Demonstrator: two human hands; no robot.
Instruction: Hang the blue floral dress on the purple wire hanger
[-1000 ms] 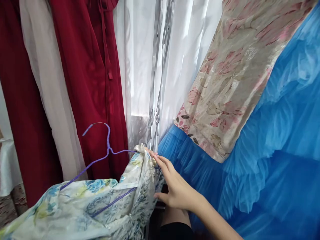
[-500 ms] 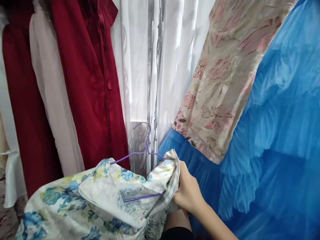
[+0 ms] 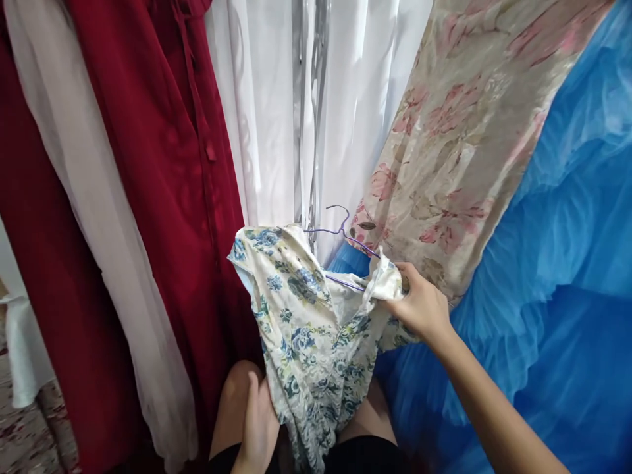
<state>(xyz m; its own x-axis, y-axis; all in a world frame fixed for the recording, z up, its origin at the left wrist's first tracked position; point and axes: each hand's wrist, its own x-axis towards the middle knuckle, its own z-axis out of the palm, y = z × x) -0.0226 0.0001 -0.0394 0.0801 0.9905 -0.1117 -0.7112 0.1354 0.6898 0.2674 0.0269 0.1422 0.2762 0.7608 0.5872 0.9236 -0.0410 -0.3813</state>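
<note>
A white dress with blue and green flowers (image 3: 303,329) hangs over a thin purple wire hanger (image 3: 340,230), whose hook points up. My right hand (image 3: 424,299) is closed on the dress's shoulder at the right end of the hanger. The other shoulder of the garment drapes over the hanger's left side. Lower down, my left hand (image 3: 261,421) rests against the dress's left edge with the fingers stretched and the thumb up; part of the fingers is hidden by the cloth. The dress's lower part falls between my knees.
Dark red dresses (image 3: 148,164) and a pale sheer garment (image 3: 93,131) hang on the left. White curtains (image 3: 271,112) fall behind a metal stand pole (image 3: 309,131). On the right hang a beige dress with pink flowers (image 3: 459,145) and a ruffled blue tulle gown (image 3: 553,283).
The floral dress has turned and straightened, its front now facing me. My right hand has moved up and right with the hanger. My left hand has come into view at the dress's lower left.
</note>
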